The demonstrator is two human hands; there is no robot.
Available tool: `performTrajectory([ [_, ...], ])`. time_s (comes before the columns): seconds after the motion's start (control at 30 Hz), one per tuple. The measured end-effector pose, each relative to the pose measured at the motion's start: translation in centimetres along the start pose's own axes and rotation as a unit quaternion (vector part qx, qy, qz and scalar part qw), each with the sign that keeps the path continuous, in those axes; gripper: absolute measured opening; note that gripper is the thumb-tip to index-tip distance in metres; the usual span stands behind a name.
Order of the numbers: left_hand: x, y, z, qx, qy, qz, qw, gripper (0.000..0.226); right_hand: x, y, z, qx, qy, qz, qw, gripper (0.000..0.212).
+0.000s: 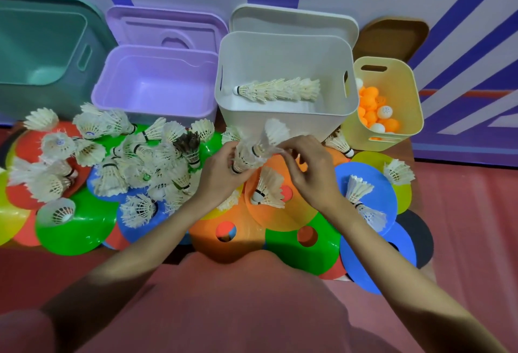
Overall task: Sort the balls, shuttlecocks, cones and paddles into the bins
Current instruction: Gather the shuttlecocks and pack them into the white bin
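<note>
Just in front of the white plastic bin, the left hand grips stacked white feather shuttlecocks while the right hand pinches the top one — a hurried push could crush feathers or spill the stack.

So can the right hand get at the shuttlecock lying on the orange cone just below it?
Probably not yet: the right hand and left hand both hold shuttlecocks. Nothing covers the shuttlecock on the orange cone.
</note>
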State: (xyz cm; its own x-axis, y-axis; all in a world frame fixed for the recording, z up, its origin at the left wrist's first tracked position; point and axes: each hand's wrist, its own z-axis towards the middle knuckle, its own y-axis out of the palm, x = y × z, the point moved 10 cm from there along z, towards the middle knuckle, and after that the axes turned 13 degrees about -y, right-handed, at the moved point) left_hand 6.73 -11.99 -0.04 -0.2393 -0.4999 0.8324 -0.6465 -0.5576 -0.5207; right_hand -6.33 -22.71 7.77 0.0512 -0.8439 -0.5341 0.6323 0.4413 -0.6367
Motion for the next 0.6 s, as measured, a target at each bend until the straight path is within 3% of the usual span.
performTrajectory([
  [0.13, 0.6, -0.4, 0.2, 0.017, 0.013, -0.001, 1.0, 0.053, 0.9, 2.2, -0.4, -0.052, 0.022, 0.032, 0.998, 0.013],
  [0.23, -0.3, -1.1, 0.3, 0.024, -0.007, -0.014, 1.0, 0.053, 1.1, 1.2, -0.4, 0.002, 0.044, 0.064, 0.997, 0.022],
  [0.33, -1.3, -1.8, 0.2, 0.029, -0.018, -0.01, 0.999, 0.055, 2.7, 0.7, -1.1, 0.048, 0.078, 0.056, 0.994, 0.018],
  [0.6, -2.4, -2.1, -0.2, 0.031, -0.031, -0.009, 0.999, 0.056, 7.9, 8.9, -5.1, -0.227, 0.157, -0.001, 0.961, 0.027],
])
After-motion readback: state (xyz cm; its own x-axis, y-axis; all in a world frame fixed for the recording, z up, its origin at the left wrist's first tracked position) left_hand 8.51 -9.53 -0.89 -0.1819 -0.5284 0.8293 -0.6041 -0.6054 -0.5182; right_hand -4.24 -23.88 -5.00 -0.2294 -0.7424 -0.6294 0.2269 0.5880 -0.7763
